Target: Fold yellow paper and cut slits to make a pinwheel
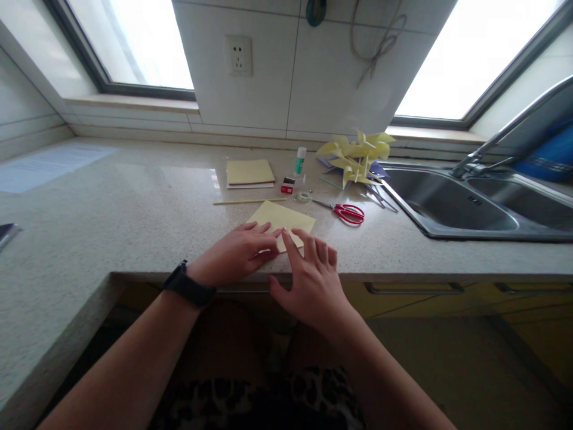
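Note:
A sheet of pale yellow paper [281, 214] lies on the counter close to its front edge, partly covered by both hands. Across its left part my left hand [244, 249] rests flat, fingers stretched out. My right hand [316, 269] has its index fingertip on the paper beside the left fingertips, its thumb apart and the other fingers bent. Beyond the paper are a thin stick [248, 202], a roll of clear tape [303, 197], a small red and black box [287, 185] and red-handled scissors [349, 213].
A stack of coloured paper [250, 172] and a glue stick [300, 160] stand farther back. Yellow paper pinwheels [356, 156] lie beside the steel sink [447, 230] at right. Printed sheets [54, 166] lie at far left.

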Demonstrator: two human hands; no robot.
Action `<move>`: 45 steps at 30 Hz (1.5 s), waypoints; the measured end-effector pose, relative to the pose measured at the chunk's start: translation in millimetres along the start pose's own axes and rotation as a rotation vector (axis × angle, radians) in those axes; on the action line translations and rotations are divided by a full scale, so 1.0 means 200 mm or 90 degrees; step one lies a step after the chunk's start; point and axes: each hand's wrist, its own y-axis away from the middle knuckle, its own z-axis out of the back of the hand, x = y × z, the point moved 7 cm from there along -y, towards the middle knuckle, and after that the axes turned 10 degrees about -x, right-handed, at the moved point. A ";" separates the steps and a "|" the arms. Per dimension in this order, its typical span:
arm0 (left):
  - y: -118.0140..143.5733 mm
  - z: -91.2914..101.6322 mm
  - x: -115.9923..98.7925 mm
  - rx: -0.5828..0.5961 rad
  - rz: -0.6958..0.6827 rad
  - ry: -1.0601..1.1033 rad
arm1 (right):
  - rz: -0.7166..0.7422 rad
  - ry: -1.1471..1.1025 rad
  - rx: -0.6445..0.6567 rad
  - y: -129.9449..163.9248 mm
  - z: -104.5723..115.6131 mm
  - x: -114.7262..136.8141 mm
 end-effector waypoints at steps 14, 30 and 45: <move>0.00 0.02 -0.01 -0.021 0.013 0.003 | -0.001 0.043 0.002 0.07 0.00 -0.01; 0.01 0.05 -0.02 -0.068 0.030 0.040 | 0.010 0.064 0.033 0.01 -0.01 -0.01; 0.01 0.05 0.00 -0.072 0.040 0.061 | 0.017 0.044 0.017 -0.03 -0.06 0.01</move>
